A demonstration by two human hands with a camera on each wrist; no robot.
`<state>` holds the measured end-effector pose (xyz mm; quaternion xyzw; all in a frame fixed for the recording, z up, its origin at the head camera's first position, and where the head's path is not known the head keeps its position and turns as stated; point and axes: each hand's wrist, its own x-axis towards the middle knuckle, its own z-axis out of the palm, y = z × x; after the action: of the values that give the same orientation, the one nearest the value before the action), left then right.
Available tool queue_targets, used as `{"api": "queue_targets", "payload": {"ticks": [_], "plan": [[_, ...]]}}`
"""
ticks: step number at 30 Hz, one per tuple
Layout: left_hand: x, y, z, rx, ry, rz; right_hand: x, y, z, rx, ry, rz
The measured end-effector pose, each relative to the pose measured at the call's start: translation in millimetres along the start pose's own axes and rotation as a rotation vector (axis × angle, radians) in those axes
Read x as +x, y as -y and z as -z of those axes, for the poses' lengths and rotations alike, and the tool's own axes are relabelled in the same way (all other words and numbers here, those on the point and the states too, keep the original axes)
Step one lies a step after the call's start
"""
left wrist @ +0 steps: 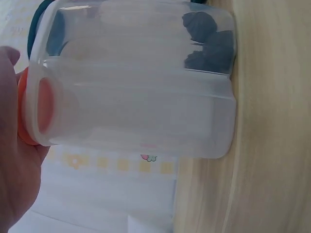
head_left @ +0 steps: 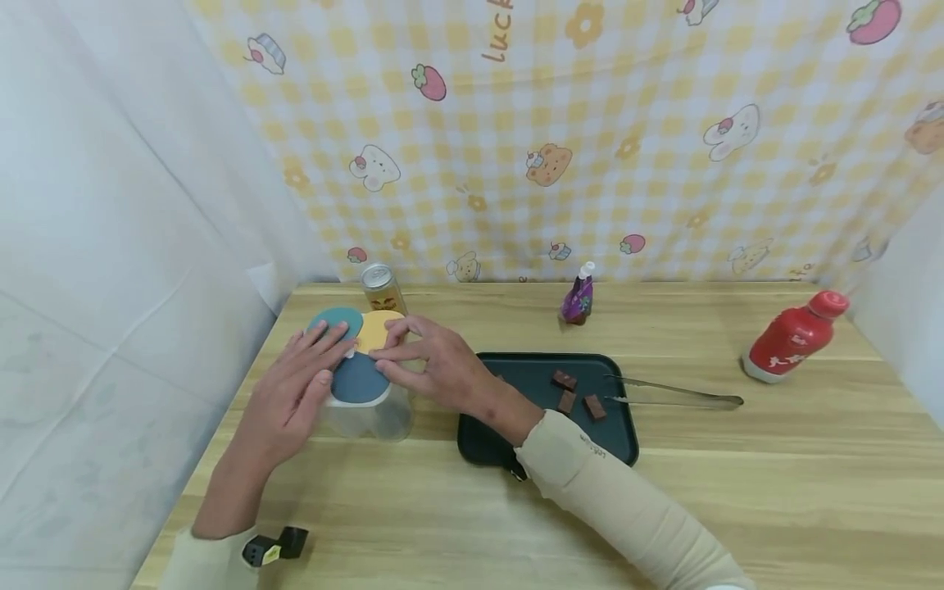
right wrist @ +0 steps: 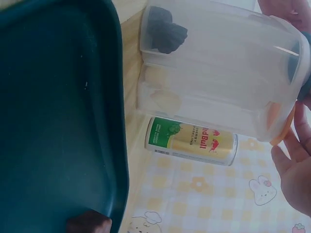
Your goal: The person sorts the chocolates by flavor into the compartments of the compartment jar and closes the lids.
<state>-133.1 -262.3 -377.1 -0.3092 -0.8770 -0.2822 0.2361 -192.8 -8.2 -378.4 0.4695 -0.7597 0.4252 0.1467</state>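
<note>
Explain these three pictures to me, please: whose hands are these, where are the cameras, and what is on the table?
No machine here: a person works with bare hands. The wide picture comes from a camera on the head; the two close ones from cameras on each wrist. The left hand and right hand both rest on the coloured lids of a clear plastic container holding a few dark pieces. Neither hand grips anything. On the wooden table lie a dark tray with brown pieces, metal tongs, a drink can, a small purple bottle and a red bottle.
</note>
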Motion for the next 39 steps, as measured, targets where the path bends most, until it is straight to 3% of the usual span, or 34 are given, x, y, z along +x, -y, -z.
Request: {"api": "queue_targets", "payload": {"ticks": [5, 14, 17, 21, 26, 36, 39], "plan": [[2.7, 8.2, 12.5, -0.170, 0.062, 0.075, 2, 7, 2, -0.063, 0.037, 0.004], [15.1, 28.0, 17.6, -0.219, 0.121, 0.094, 11, 34, -5, -0.290, 0.139, 0.195], [14.7, 30.1, 16.2, -0.262, 0.120, 0.100, 11, 41, -10, -0.350, 0.179, 0.216], [14.6, 28.7, 16.0, -0.274, 0.114, 0.080, 11, 43, -12, -0.352, 0.177, 0.211], [10.8, 27.6, 16.5, -0.201, 0.080, 0.023, 10, 40, -5, -0.302, 0.155, 0.224], [4.1, 19.4, 15.8, -0.042, -0.082, -0.116, 7, 32, 22, -0.257, 0.285, 0.192], [4.6, 13.1, 15.8, 0.007, -0.099, -0.166, 5, 25, 26, -0.248, 0.293, 0.176]]}}
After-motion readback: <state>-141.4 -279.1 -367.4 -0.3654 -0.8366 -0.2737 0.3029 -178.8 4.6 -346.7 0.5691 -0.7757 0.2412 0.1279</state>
